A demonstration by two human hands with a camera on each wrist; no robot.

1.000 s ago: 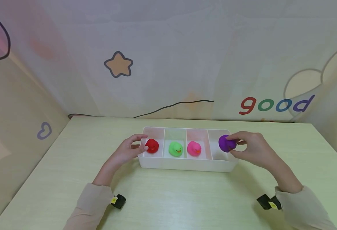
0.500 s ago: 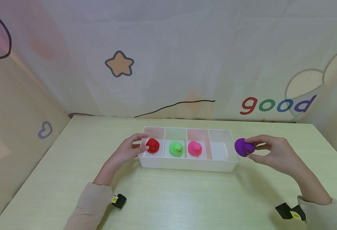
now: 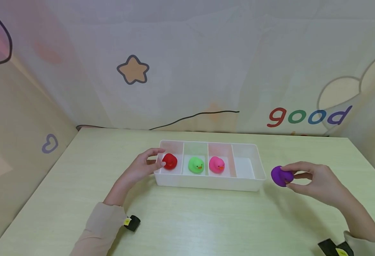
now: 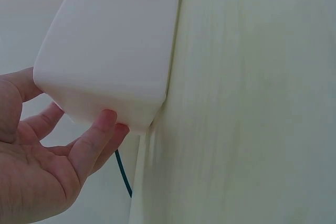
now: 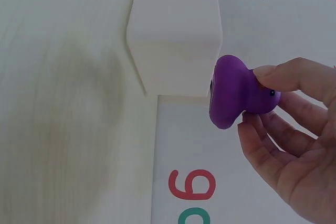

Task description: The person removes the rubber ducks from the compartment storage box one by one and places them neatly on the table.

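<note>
A white divided box (image 3: 206, 183) stands on the table, its four-sided rim facing up. My left hand (image 3: 144, 165) grips its left end; in the left wrist view the fingers (image 4: 100, 135) touch the end wall of the box (image 4: 115, 35). A red rubber duck (image 3: 170, 161) sits in the leftmost compartment, right by my left thumb. Beside it are a green rubber duck (image 3: 195, 165) and a pink rubber duck (image 3: 217, 165), each in its own compartment. My right hand (image 3: 318, 183) pinches a purple rubber duck (image 3: 280, 176) to the right of the box; the right wrist view shows this purple duck (image 5: 231, 93) tipped sideways.
The rightmost compartment (image 3: 244, 167) shows its bare floor. Pale tabletop (image 3: 200, 220) surrounds the box. Behind the table rises a printed backdrop (image 3: 194, 64) with a star and the word "good". Each sleeve carries a black wrist device.
My right hand has lifted the purple duck from over the rightmost compartment and moved it right and toward me, beyond the box's end. The left hand and the box have stayed put.
</note>
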